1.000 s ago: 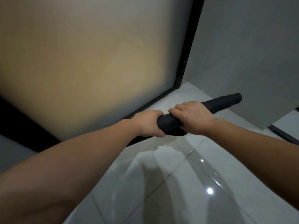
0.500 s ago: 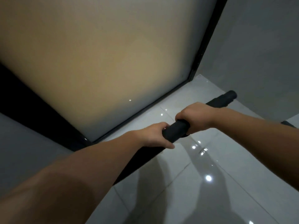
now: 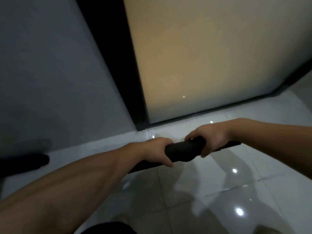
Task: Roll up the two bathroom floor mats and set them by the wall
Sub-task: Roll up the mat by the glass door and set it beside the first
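Head view. We see both hands closed around one rolled mat (image 3: 184, 152), a dark tube held roughly level above the floor (image 3: 219, 191) and slanting slightly up toward the right. The left hand (image 3: 156, 152) wraps the roll from above, thumb pointing down on the near side; the left forearm crosses the frame from the lower left. The right hand (image 3: 208, 137) grips the roll just beside the left, fingers curled over the top and thumb hanging down in front. Between the two hands we see a short bare stretch of the roll; its loose outer edge sags a little below that stretch. Past the right hand a thin dark length of the roll runs on toward the right; below the left forearm another length shows as a dark strip.

A second dark roll (image 3: 25, 163) lies on the floor at the far left, at the foot of the grey wall (image 3: 50, 73); we cannot tell whether it touches the wall, as that part is dim and blurred. Right of the wall we see a black frame (image 3: 118, 65) and a frosted panel (image 3: 211, 56) glowing amber. The floor is of glossy pale tiles carrying point reflections and the shadows of the arms.
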Tool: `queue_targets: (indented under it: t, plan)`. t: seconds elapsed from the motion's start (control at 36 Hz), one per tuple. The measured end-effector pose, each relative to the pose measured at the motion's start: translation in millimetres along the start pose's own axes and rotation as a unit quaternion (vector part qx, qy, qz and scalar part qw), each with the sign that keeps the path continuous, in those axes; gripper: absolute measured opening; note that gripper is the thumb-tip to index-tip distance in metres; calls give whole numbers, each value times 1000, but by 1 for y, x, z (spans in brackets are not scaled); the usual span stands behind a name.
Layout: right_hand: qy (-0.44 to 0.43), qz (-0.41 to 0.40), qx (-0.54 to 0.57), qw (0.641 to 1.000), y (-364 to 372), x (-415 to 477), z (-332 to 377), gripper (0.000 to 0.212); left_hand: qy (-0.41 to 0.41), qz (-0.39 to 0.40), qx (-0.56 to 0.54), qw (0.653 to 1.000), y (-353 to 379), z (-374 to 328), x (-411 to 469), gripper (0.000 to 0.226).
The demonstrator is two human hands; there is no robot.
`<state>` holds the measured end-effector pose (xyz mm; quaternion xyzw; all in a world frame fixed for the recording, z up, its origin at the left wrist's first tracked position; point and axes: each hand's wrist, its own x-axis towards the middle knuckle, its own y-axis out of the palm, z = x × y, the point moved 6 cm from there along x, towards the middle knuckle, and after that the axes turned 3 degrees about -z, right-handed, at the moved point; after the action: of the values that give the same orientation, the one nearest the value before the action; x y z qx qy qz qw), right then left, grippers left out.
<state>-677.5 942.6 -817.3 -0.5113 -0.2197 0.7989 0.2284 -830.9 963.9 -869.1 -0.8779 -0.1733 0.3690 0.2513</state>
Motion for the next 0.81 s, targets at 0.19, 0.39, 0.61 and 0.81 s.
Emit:
queue_targets:
  t: [0.19, 0.39, 0.61, 0.81]
  plan:
    - [-111, 7, -51, 992, -15, 43, 94, 58, -140, -65, -24, 988, -20, 56, -97, 46]
    - [-198, 14, -84, 976, -7, 64, 209, 43, -232, -92, -83, 965, -37, 103, -212, 46]
    - [-247, 12, -73, 966, 24, 142, 298, 49, -292, -171, -70, 938, -23, 218, -276, 48]
    - [-239, 18, -148, 960, 36, 154, 355, 52, -324, -189, -96, 922, -2, 268, -318, 37]
